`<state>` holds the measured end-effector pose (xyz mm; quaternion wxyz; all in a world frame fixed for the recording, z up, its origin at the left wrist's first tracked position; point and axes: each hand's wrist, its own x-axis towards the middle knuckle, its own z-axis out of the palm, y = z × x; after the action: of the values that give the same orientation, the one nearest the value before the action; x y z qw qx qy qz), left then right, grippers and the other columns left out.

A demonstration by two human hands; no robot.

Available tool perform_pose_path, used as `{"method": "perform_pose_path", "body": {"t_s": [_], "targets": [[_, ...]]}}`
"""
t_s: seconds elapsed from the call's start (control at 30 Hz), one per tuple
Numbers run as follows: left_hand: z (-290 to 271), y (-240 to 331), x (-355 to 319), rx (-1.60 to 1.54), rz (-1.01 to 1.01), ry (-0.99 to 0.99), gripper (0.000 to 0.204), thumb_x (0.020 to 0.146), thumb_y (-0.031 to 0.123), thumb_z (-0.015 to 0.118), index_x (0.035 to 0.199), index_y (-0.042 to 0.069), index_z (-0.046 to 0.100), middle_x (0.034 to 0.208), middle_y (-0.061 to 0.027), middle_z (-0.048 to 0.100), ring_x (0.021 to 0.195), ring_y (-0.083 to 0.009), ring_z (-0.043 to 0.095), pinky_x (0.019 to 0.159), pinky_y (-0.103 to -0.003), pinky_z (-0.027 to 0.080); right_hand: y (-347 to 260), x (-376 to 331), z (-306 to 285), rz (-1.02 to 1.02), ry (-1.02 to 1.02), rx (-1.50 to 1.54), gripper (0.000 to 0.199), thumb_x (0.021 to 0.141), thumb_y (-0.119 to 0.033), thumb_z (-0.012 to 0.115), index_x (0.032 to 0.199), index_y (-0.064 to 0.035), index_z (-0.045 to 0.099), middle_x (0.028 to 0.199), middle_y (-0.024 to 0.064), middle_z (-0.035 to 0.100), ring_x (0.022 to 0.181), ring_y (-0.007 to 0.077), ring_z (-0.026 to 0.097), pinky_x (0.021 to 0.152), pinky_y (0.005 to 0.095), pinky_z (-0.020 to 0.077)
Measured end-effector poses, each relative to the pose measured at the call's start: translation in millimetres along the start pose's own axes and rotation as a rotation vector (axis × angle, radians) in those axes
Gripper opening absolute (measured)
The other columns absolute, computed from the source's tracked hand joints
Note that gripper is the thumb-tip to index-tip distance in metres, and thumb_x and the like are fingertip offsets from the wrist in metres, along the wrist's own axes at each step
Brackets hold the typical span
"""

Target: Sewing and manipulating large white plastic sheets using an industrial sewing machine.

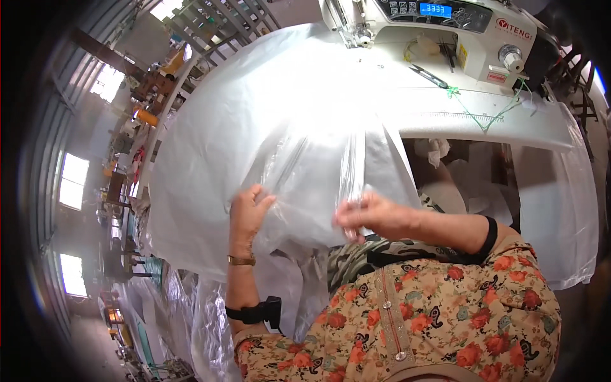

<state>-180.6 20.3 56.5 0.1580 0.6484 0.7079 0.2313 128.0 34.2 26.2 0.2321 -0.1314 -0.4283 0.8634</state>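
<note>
Translucent plastic, one big sheet, spreads from below the needle end of the one sewing machine toward us, and we count two hands at it. Our right hand, straight down from the needle, has its grip clamped on a gathered fold of the sheet. Our left hand, farther to the machine's left, is at another fold; the fingers blur, and we cannot tell whether its grip is closed on the plastic or just touching it.

We wear one watch and two black bands, one on each arm. The machine shows one blue screen and one knob. Under its arm, on the white bench, we find one pair of snips, with one green thread lying nearer us. One scale runs along the bench in front of the machine. To the machine's right, a second sheet hangs down; far to its left we count one orange cone and at least three bright windows.
</note>
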Motion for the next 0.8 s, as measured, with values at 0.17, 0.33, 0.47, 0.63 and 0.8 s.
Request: {"method": "perform_pose_path", "body": {"t_s": [0.17, 0.33, 0.47, 0.63, 0.8], "targets": [[43, -62, -19, 0.546, -0.014, -0.147, 0.019, 0.08, 0.019, 0.07, 0.089, 0.004, 0.062, 0.083, -0.0179, 0.067, 0.076, -0.0416, 0.061, 0.069, -0.046, 0.048, 28, -39, 1, 0.313, -0.175, -0.174, 0.024, 0.095, -0.024, 0.064, 0.096, -0.0006, 0.068, 0.082, 0.005, 0.069, 0.066, 0.0087, 0.059, 0.059, 0.0228, 0.0487], [32, 11, -26, 0.744, 0.295, 0.068, 0.022, 0.083, 0.011, 0.066, 0.103, 0.002, 0.061, 0.095, -0.0163, 0.068, 0.091, -0.0383, 0.062, 0.084, -0.045, 0.047, 22, -53, 19, 0.323, 0.096, -0.387, 0.035, 0.096, -0.03, 0.057, 0.087, 0.0017, 0.068, 0.08, 0.0075, 0.071, 0.063, 0.0114, 0.061, 0.061, 0.0269, 0.0492], [42, 107, -47, 0.022, 0.479, -0.034, 0.029, 0.084, 0.005, 0.07, 0.112, -0.002, 0.065, 0.097, -0.013, 0.07, 0.085, -0.0263, 0.068, 0.072, -0.036, 0.053, 33, -55, 24, 0.099, 0.223, -0.679, 0.032, 0.093, -0.027, 0.057, 0.086, 0.0026, 0.066, 0.076, 0.0147, 0.07, 0.067, 0.0255, 0.066, 0.065, 0.0381, 0.051], [84, 129, -63, -0.461, 0.184, -0.465, 0.019, 0.088, 0.007, 0.069, 0.103, -0.003, 0.065, 0.08, -0.0062, 0.067, 0.07, -0.0086, 0.063, 0.063, -0.025, 0.051, 55, -51, 27, -0.186, 0.245, -1.101, 0.03, 0.093, -0.027, 0.056, 0.086, 0.0008, 0.065, 0.071, 0.0195, 0.063, 0.074, 0.0404, 0.063, 0.071, 0.05, 0.0496], [109, 105, -74, -0.748, -0.017, -0.459, 0.011, 0.09, 0.008, 0.066, 0.094, -0.003, 0.062, 0.074, -0.0011, 0.063, 0.068, -0.0059, 0.059, 0.06, -0.021, 0.048, 13, -65, 22, -0.068, 0.111, -1.201, 0.025, 0.092, -0.025, 0.06, 0.09, -0.0004, 0.062, 0.077, 0.0188, 0.063, 0.074, 0.0341, 0.064, 0.069, 0.0444, 0.05]]}}
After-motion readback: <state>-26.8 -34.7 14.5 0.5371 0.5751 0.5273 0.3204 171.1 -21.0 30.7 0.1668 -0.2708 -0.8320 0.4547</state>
